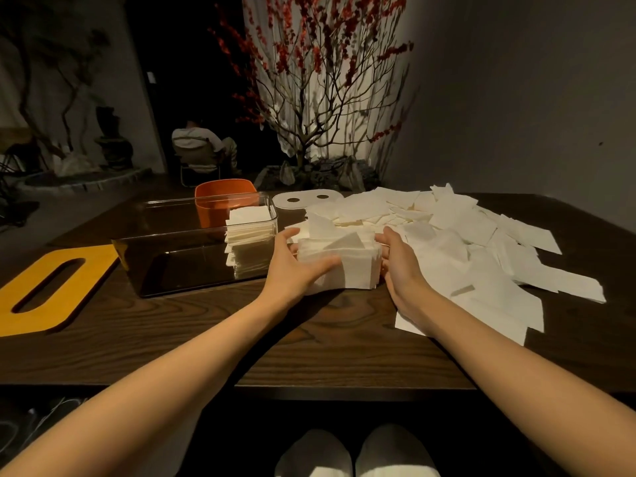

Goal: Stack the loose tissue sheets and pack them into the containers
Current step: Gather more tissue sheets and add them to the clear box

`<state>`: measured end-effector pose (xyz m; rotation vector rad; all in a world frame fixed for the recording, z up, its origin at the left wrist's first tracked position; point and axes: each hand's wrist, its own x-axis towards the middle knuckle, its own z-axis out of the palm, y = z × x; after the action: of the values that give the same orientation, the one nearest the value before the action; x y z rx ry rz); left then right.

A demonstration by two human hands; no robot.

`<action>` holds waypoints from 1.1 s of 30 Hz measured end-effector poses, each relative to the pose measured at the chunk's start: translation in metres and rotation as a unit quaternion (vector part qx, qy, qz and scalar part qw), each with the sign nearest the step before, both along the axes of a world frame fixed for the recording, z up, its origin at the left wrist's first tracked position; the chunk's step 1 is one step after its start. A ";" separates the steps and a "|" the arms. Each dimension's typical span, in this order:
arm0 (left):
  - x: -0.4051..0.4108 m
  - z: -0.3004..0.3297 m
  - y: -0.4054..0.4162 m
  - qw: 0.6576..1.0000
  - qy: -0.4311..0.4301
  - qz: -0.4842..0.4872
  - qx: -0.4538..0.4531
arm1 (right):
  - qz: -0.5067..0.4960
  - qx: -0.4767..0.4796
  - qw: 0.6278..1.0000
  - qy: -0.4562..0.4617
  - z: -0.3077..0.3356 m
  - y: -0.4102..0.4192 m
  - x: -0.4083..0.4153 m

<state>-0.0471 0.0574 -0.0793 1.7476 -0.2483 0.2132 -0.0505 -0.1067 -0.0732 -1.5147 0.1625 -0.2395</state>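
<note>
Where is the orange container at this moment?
In the head view, the orange container stands left of centre at the far side of the table, directly behind the clear box.

white tissue stack [347, 266] (uneven), clear container [192, 242] alongside

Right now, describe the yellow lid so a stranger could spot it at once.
Start at the dark wooden table and find the clear rectangular container. The yellow lid lies flat to its left, near the table's edge. It alone is yellow, with one long oval slot.
</note>
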 end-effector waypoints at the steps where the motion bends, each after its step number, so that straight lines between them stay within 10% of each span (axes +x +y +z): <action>1: 0.000 0.001 0.001 1.000 0.006 -0.008 0.004 | -0.007 -0.028 1.000 0.002 -0.001 0.001 -0.001; 22: -0.002 -0.001 0.004 0.994 -0.033 -0.094 0.035 | -0.086 -0.081 0.992 -0.050 -0.006 0.011 -0.001; 33: 0.002 -0.005 0.002 0.988 0.015 -0.153 -0.004 | 0.066 -0.086 0.990 -0.095 0.001 0.009 -0.005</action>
<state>-0.0449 0.0595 -0.0844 1.6791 -0.4874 -0.0362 -0.0554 -0.0973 -0.0724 -1.6567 -0.1125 -0.2958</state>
